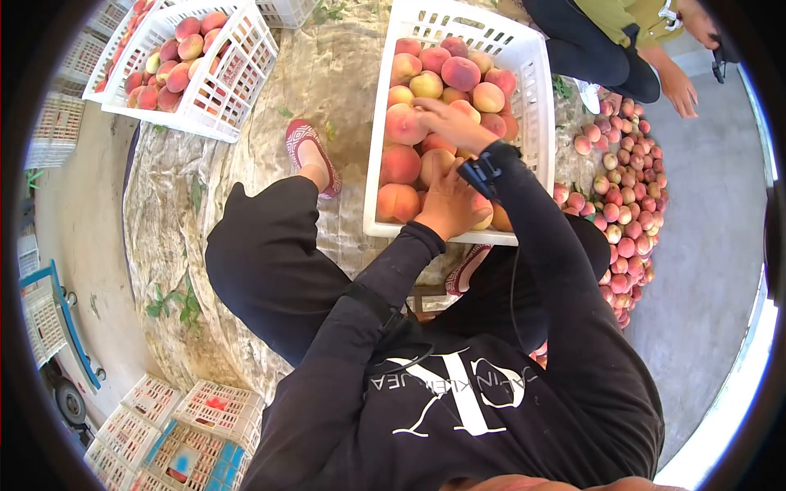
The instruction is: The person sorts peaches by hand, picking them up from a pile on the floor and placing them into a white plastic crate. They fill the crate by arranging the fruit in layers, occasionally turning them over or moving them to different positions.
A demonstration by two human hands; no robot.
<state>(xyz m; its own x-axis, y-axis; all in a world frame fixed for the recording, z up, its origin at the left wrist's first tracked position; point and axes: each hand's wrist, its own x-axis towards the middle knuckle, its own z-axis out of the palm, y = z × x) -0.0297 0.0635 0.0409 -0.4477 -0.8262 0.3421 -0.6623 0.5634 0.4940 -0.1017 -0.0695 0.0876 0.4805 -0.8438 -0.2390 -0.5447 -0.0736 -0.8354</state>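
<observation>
Tan cloth [327, 82] partly covers the floor [712, 204]; left hand [450, 203] and right hand [455, 127] touch peaches [461, 74], grasp unclear.

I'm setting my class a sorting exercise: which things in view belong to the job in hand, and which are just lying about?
Part of the job:
left hand
right hand
peaches under the hands
white crate holding those peaches

Seemingly just lying about:
loose green leaves
blue wheeled frame
stacked crates, lower left
</observation>
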